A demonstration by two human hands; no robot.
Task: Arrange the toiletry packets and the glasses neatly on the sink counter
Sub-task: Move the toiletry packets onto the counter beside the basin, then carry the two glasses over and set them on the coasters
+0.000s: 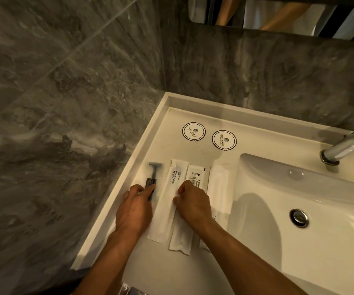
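**On the sink counter: packets in a row, both hands down**

On the white sink counter, left of the basin, four flat toiletry packets lie side by side, long edges roughly parallel. Leftmost is a clear plastic packet holding a dark razor. My left hand rests on its near end, fingers spread flat and loose, pinning it rather than gripping it. Next lies a long white paper packet printed "BRUSHING TEETH". Beside it sits a shorter white sachet with small black print, lying over a longer white paper sleeve. My right hand is curled on this pair, fingertips drawn together; whether they pinch the paper I cannot tell. Rightmost is a plain white paper packet, touching the basin edge. Two round white paper coasters with black scalloped rims sit apart behind the row. No glasses stand on them.
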